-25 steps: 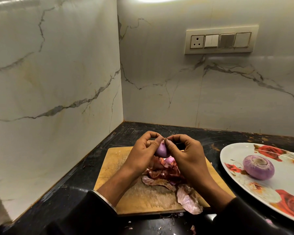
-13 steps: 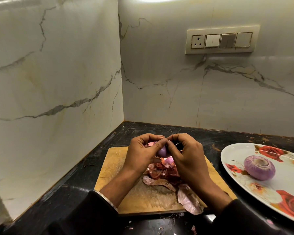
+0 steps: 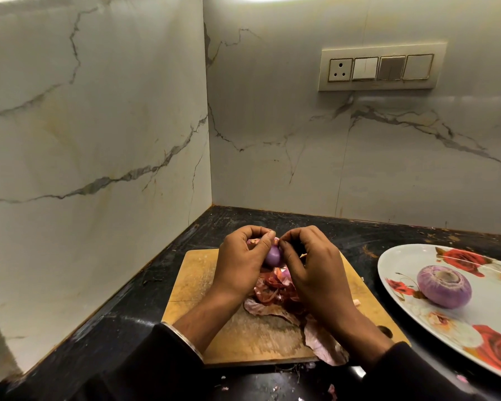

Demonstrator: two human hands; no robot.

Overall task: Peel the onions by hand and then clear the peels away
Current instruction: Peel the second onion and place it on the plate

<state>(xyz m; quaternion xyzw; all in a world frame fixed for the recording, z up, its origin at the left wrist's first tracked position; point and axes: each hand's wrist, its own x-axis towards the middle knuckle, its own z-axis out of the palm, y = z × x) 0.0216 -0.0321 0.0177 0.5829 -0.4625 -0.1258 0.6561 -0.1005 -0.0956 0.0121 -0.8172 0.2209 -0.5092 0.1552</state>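
Peels [image 3: 275, 296] under hands, plate [image 3: 402, 264] beside.

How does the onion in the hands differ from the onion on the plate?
The onion in the hands looks smaller and is gripped by both hands, left hand and right hand, above the cutting board. The onion on the plate looks larger and lies free on the floral plate. Both are purple.

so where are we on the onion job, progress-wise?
Done: one peeled onion sits on the floral plate. In hand: left hand and right hand both grip a small onion above the cutting board, picking at skin near its top. Left: finish that onion, then clear the peels heaped on the board and the scraps on the counter.
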